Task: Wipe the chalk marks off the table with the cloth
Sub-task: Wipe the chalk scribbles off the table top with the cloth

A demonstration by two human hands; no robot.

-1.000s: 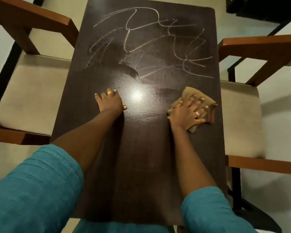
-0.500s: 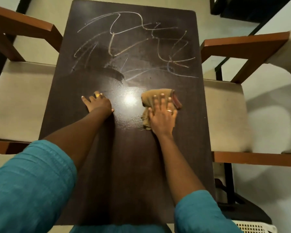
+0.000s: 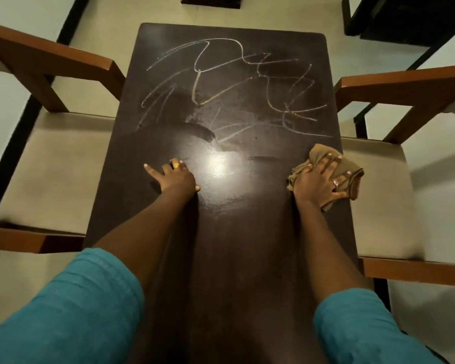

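One dark counter point(image 3: 237, 258), one cloth point(image 3: 351, 166), two hands and two chairs are seen from the head view. The cloth is brown and crumpled, with a frayed edge at its near left side. It lies near the right edge of the counter, about the middle of its length, and one corner of it reaches just to that edge. The right hand point(image 3: 319, 183) is pressed flat on the cloth with the fingers spread, so the grip is wide and the cloth is held down under the palm, not closed in a fist. The left hand point(image 3: 175, 177) is laid flat on the bare counter, left of the middle, also with the fingers open and holding nothing.

The chalk marks point(image 3: 234, 90) are thin looping lines, white and pale yellow, and they cover the far half of the counter. The near half is dark and glossy, with a bright reflection between the hands. The left chair point(image 3: 55, 164) and the right chair point(image 3: 373, 190) are placed close against the long sides. Open counter is left beyond the hands.
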